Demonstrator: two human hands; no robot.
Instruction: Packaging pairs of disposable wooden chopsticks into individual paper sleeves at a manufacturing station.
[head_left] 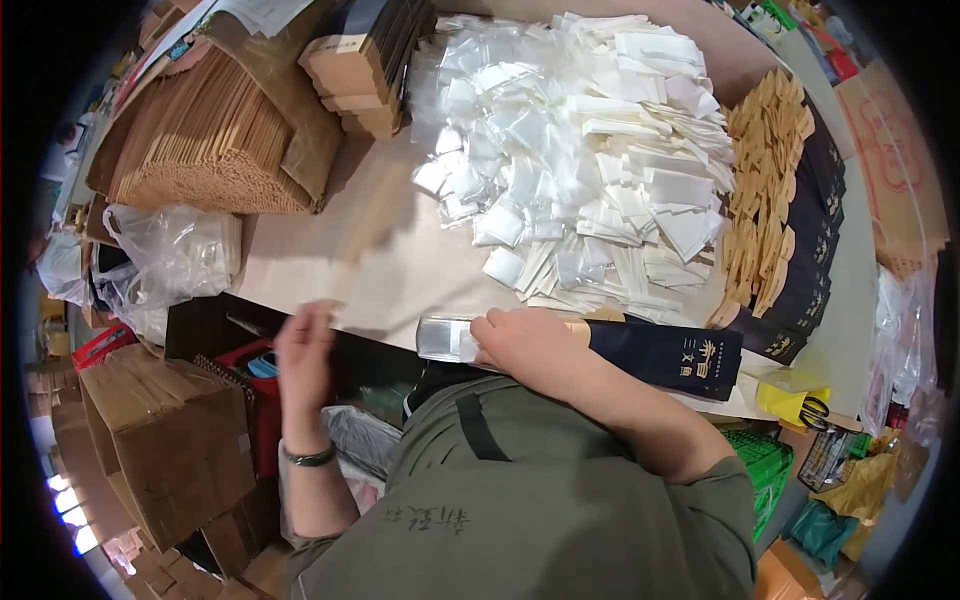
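Observation:
My right hand [535,345] rests at the table's near edge, its fingers closed over a clear plastic sleeve [440,340]. Beneath that hand and forearm lies a dark navy packet [665,355] with gold print, a tan strip showing beside the hand. To the left, my left hand [305,345] is raised off the table's edge and smeared by motion; whether its fingertips hold anything is unclear. Beyond it, a blurred tan shape [385,215] hangs over the tabletop. A big heap of clear sleeves [510,130] and white sachets [650,150] covers the table's middle.
Tan-topped navy packets [770,200] stand in a row at the right. At the far left, a carton [315,150] holds many brown card pieces, with stacked dark packets [365,70] beside it. Black-handled scissors [815,410] lie at the near right. A cardboard box [170,430] sits below left.

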